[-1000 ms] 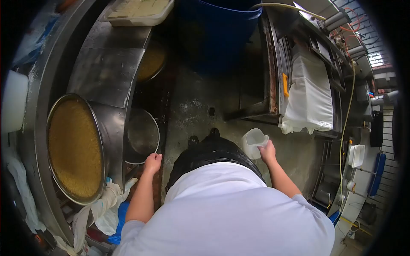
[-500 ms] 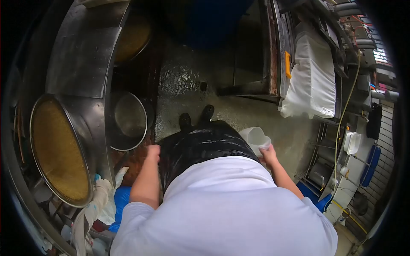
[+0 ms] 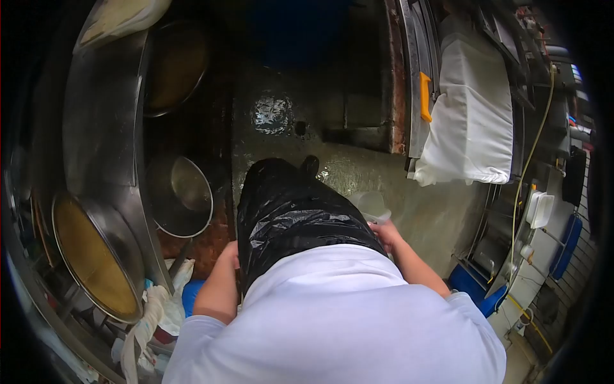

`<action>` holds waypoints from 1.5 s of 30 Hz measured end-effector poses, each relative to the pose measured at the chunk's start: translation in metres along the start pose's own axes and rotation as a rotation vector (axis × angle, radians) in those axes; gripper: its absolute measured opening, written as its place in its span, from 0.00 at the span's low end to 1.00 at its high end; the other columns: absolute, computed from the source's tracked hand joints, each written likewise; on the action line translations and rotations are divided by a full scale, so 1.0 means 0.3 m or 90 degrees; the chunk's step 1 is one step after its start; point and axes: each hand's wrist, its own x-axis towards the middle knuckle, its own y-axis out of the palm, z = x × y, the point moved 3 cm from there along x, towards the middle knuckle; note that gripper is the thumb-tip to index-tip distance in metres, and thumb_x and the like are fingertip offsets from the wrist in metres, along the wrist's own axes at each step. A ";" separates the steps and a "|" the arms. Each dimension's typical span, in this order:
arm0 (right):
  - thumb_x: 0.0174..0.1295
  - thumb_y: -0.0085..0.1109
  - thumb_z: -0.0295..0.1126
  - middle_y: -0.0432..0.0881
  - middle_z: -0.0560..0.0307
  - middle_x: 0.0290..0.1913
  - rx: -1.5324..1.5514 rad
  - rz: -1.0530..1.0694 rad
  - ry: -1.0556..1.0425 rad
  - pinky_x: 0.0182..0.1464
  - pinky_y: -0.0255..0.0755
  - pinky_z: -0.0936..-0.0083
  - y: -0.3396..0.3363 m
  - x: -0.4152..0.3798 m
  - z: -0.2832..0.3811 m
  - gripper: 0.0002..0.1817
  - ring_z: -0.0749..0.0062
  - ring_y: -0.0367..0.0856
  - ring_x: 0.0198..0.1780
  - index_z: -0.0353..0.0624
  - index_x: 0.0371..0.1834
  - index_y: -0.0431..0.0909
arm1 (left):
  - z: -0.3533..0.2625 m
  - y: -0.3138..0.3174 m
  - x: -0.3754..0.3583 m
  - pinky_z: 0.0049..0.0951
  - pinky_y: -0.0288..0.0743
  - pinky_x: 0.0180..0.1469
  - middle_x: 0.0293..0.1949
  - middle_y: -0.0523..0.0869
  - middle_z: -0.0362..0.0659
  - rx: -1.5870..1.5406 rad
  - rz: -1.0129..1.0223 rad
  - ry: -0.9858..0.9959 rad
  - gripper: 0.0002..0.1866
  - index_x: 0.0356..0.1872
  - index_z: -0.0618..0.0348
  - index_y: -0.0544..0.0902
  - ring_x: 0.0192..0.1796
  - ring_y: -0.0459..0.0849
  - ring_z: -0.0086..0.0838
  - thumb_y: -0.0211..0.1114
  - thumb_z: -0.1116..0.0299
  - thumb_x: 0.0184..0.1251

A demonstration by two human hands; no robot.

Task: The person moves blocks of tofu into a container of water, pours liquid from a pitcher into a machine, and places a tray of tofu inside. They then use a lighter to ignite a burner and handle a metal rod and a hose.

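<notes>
At my right side, my right hand (image 3: 382, 233) grips a translucent white plastic container (image 3: 372, 206) by its near rim. The container hangs beside the black apron (image 3: 300, 214), which hides part of it. On the other side, my left hand (image 3: 233, 253) is down by the apron's left edge with its fingers curled in, and I see nothing in it. Left of that hand stands a large metal pot (image 3: 206, 203), with a handle-like dark bar below it.
A wide pan of yellowish-brown contents (image 3: 67, 221) sits at left beside a steel counter (image 3: 102, 121). Another round vessel (image 3: 176, 96) is farther ahead. White cloth (image 3: 470, 115) covers a stand at right, near an orange handle (image 3: 425, 96). The floor (image 3: 268, 137) is wet.
I have stepped forward, with one leg raised under the apron. The pots at left and the cloth-covered stand have shifted in view. The container stays in my right hand, now partly behind the apron.
</notes>
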 end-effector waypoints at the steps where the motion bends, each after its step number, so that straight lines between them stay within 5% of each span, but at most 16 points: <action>1: 0.66 0.72 0.29 0.81 0.49 0.64 0.005 -0.004 0.004 0.55 0.83 0.56 -0.008 0.010 -0.019 0.34 0.58 0.85 0.57 0.43 0.73 0.67 | -0.026 0.022 -0.017 0.65 0.83 0.48 0.46 0.90 0.57 0.005 -0.002 -0.005 0.22 0.52 0.68 0.85 0.46 0.90 0.54 0.63 0.55 0.76; 7: 0.63 0.71 0.22 0.86 0.52 0.45 0.012 -0.061 -0.003 0.42 0.83 0.61 -0.035 0.040 -0.155 0.26 0.61 0.88 0.43 0.43 0.64 0.74 | -0.244 0.202 -0.168 0.55 0.85 0.36 0.32 0.90 0.54 0.024 -0.110 -0.008 0.10 0.41 0.69 0.88 0.31 0.90 0.49 0.65 0.71 0.68; 11: 0.61 0.70 0.20 0.86 0.55 0.41 -0.002 -0.112 0.017 0.37 0.81 0.65 0.038 -0.045 -0.148 0.21 0.65 0.86 0.36 0.42 0.57 0.78 | -0.296 0.008 -0.099 0.54 0.84 0.34 0.33 0.89 0.53 0.183 -0.187 0.025 0.08 0.43 0.68 0.87 0.32 0.89 0.48 0.64 0.76 0.66; 13: 0.59 0.69 0.19 0.85 0.56 0.38 -0.111 -0.144 -0.003 0.34 0.80 0.66 0.021 -0.016 -0.199 0.21 0.65 0.86 0.34 0.42 0.56 0.78 | -0.343 -0.059 -0.158 0.52 0.81 0.29 0.30 0.86 0.52 0.355 -0.344 -0.017 0.08 0.41 0.66 0.85 0.28 0.88 0.45 0.60 0.80 0.65; 16: 0.60 0.67 0.21 0.86 0.55 0.39 -0.117 -0.201 0.028 0.33 0.79 0.66 0.045 -0.019 -0.208 0.22 0.65 0.86 0.34 0.43 0.58 0.78 | -0.431 -0.225 -0.112 0.51 0.79 0.25 0.28 0.84 0.52 0.361 -0.360 -0.038 0.08 0.40 0.65 0.84 0.26 0.86 0.43 0.57 0.81 0.65; 21: 0.63 0.66 0.25 0.87 0.53 0.40 -0.161 -0.267 -0.054 0.34 0.79 0.66 0.152 -0.064 -0.084 0.19 0.67 0.86 0.34 0.43 0.58 0.79 | -0.785 -0.122 -0.181 0.50 0.78 0.24 0.28 0.83 0.55 0.390 -0.348 0.087 0.08 0.41 0.70 0.83 0.25 0.84 0.47 0.59 0.76 0.68; 24: 0.65 0.66 0.28 0.87 0.50 0.42 -0.280 -0.289 -0.203 0.43 0.80 0.62 0.205 -0.102 -0.047 0.16 0.60 0.86 0.40 0.43 0.55 0.81 | -1.032 0.097 -0.278 0.54 0.82 0.42 0.36 0.87 0.60 0.712 -0.393 0.265 0.18 0.42 0.69 0.84 0.38 0.88 0.54 0.64 0.59 0.74; 27: 0.65 0.66 0.29 0.87 0.44 0.49 -0.379 -0.329 -0.304 0.56 0.78 0.59 0.265 -0.149 -0.042 0.17 0.49 0.85 0.52 0.41 0.57 0.81 | -1.195 0.445 -0.442 0.47 0.78 0.57 0.43 0.89 0.60 0.976 -0.338 0.452 0.23 0.43 0.66 0.84 0.51 0.87 0.54 0.63 0.50 0.75; 31: 0.64 0.61 0.28 0.82 0.38 0.57 -0.346 -0.396 -0.315 0.60 0.76 0.55 0.351 -0.234 -0.025 0.16 0.37 0.81 0.58 0.41 0.55 0.80 | -1.175 0.904 -0.687 0.47 0.79 0.53 0.42 0.89 0.59 1.086 -0.092 0.539 0.24 0.43 0.65 0.84 0.48 0.88 0.54 0.63 0.49 0.75; 34: 0.65 0.58 0.27 0.81 0.38 0.60 -0.309 -0.450 -0.312 0.63 0.76 0.55 0.389 -0.311 -0.009 0.17 0.36 0.80 0.60 0.41 0.58 0.79 | -1.037 1.177 -0.908 0.45 0.79 0.52 0.42 0.88 0.60 1.191 0.085 0.467 0.25 0.43 0.66 0.84 0.47 0.88 0.53 0.63 0.47 0.76; 37: 0.65 0.57 0.27 0.80 0.37 0.63 -0.286 -0.536 -0.369 0.65 0.75 0.54 0.401 -0.361 -0.007 0.20 0.36 0.79 0.63 0.39 0.61 0.77 | -0.888 1.261 -0.991 0.47 0.78 0.49 0.40 0.87 0.61 1.281 0.292 0.514 0.23 0.41 0.66 0.82 0.44 0.86 0.55 0.62 0.50 0.78; 41: 0.65 0.60 0.29 0.79 0.37 0.65 -0.255 -0.561 -0.410 0.65 0.75 0.54 0.398 -0.411 0.020 0.22 0.38 0.79 0.65 0.39 0.63 0.76 | -0.812 1.332 -0.994 0.50 0.76 0.46 0.36 0.84 0.62 1.343 0.285 0.468 0.20 0.36 0.65 0.80 0.43 0.83 0.61 0.60 0.55 0.81; 45: 0.65 0.63 0.31 0.81 0.37 0.63 -0.137 -0.527 -0.389 0.64 0.76 0.55 0.383 -0.507 0.082 0.22 0.39 0.81 0.64 0.40 0.63 0.77 | -0.763 1.372 -0.928 0.53 0.75 0.44 0.34 0.84 0.61 1.345 0.329 0.686 0.19 0.34 0.65 0.79 0.41 0.83 0.61 0.61 0.56 0.80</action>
